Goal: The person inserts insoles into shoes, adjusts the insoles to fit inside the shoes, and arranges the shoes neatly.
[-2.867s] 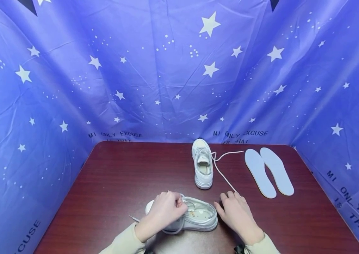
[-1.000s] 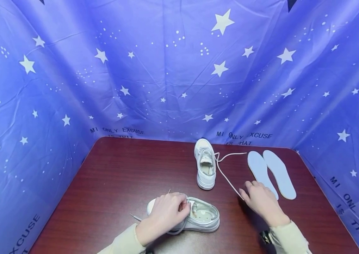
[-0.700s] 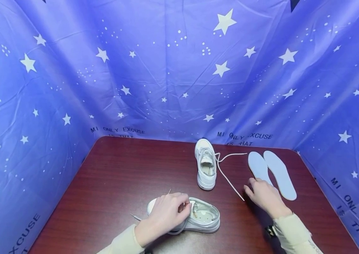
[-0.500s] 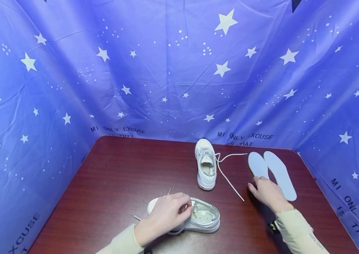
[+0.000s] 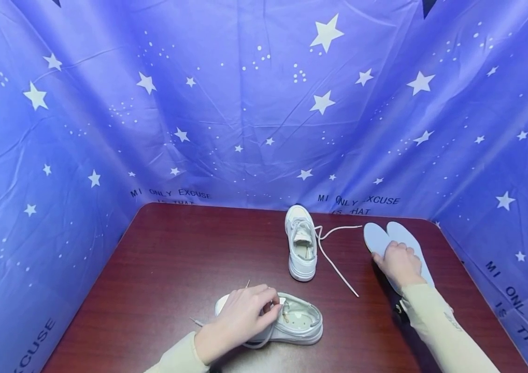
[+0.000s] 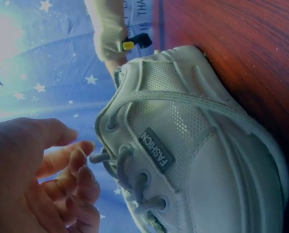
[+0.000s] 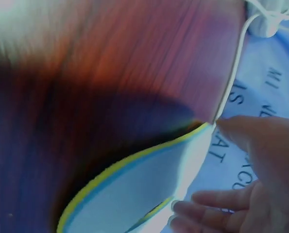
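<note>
A pale sneaker [image 5: 303, 331] lies with its toe to the left. My left hand [image 5: 250, 311] is over its laced front, thumb and index finger pinching at the tongue [image 5: 283, 300]. In the left wrist view the curled fingers [image 6: 81, 165] are right beside the eyelets and lace [image 6: 126, 151]; most of the tongue is hidden there. At the right, my right hand [image 5: 399, 261] grips the nearer of two pale insoles [image 5: 375, 237] across its width. Its thumb is at the left edge and its fingers at the other edge, by the second insole [image 5: 403, 232].
A second pale sneaker [image 5: 302, 261] stands at the back, toe toward the curtain. Its loose lace [image 5: 338, 272] trails right across the red-brown table [image 5: 175, 259]. A blue star-printed curtain [image 5: 245, 103] surrounds the table on three sides.
My right hand has moved right from beside the near sneaker, past the lace end, onto the insoles, and now grips one. The left hand has stayed at the sneaker's tongue.
</note>
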`<state>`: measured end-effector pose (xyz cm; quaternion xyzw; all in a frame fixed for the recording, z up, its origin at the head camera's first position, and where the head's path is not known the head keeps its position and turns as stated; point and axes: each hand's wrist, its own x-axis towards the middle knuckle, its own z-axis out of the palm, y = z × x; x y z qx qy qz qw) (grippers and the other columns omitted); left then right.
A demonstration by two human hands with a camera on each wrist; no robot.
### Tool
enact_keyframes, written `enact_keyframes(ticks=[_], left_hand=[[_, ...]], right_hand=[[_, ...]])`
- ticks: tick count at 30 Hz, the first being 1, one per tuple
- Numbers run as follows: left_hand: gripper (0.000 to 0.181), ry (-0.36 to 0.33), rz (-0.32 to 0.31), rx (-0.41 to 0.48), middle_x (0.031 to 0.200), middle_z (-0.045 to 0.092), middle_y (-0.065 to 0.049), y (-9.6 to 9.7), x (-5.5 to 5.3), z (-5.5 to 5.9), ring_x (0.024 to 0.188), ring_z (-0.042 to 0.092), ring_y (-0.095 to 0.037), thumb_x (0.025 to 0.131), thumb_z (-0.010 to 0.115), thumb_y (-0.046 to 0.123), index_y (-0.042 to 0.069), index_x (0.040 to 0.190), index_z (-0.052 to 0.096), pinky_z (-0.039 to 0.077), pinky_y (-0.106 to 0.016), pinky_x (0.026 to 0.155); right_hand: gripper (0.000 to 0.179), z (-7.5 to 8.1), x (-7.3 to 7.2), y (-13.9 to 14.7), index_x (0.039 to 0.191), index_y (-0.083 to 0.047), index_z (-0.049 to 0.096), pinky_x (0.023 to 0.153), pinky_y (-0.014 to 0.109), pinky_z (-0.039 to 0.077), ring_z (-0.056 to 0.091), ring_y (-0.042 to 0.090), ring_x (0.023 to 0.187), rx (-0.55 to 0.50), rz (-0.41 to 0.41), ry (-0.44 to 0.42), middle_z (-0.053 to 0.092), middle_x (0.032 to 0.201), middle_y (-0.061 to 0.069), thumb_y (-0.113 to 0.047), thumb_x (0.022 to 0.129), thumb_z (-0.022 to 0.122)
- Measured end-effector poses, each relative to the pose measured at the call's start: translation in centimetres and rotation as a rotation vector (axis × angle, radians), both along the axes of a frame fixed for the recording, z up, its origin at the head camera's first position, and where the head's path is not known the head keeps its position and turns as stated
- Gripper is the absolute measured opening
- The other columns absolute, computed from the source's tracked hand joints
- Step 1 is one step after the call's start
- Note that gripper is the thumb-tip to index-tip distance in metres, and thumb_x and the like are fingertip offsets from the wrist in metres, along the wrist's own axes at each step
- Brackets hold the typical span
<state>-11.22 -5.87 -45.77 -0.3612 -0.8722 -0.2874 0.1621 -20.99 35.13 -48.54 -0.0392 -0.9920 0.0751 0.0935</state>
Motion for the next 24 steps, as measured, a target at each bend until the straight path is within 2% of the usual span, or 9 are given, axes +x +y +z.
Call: enact_keyframes(ticks=[5,9,11,18,24], left_hand=[[0.011,-0.002,0.001,-0.007,0.07,0.051,0.015,0.0,0.1,-0.1,0.061,0.038,0.007,0.09,0.076,0.023,0.02,0.084,0.067,0.028,-0.013,0.051],[0.016,-0.014,0.01,-0.016,0.073,0.054,0.016,0.1,0.3,-0.1,0.062,0.044,0.005,0.096,0.071,0.027,0.022,0.082,0.065,0.032,-0.016,0.05],[0.02,-0.015,0.015,-0.028,0.075,0.056,0.016,0.1,0.3,0.0,0.062,0.047,0.003,0.099,0.067,0.031,0.022,0.081,0.064,0.035,-0.019,0.05],[0.026,-0.012,0.019,-0.068,0.081,0.064,0.014,0.2,0.3,0.1,0.067,0.061,-0.005,0.104,0.059,0.034,0.023,0.081,0.063,0.042,-0.026,0.05],[0.024,-0.004,0.015,-0.074,0.079,0.063,0.014,0.1,0.3,0.2,0.065,0.058,-0.003,0.103,0.062,0.033,0.022,0.082,0.064,0.04,-0.024,0.048]], right_hand=[[0.08,0.0,-1.0,0.4,0.097,0.027,0.05,0.07,0.066,0.051,0.057,0.063,0.091,-0.022,-0.101,-0.128,0.054,0.092,0.046,-0.05,0.09,0.071],[0.091,-0.2,-1.9,0.7,0.109,0.029,0.048,0.076,0.066,0.051,0.054,0.063,0.102,-0.041,-0.152,-0.266,0.053,0.102,0.046,-0.058,0.091,0.067],[0.094,-0.3,-2.3,0.9,0.112,0.03,0.047,0.078,0.066,0.051,0.053,0.062,0.104,-0.045,-0.161,-0.307,0.053,0.104,0.045,-0.061,0.091,0.065],[0.093,-0.2,-2.9,1.3,0.109,0.029,0.051,0.075,0.065,0.052,0.056,0.063,0.103,-0.061,-0.156,-0.333,0.055,0.105,0.046,-0.062,0.091,0.065],[0.087,-0.2,-3.0,1.5,0.109,0.027,0.055,0.075,0.063,0.052,0.058,0.061,0.099,-0.042,-0.133,-0.334,0.057,0.103,0.046,-0.057,0.093,0.064]])
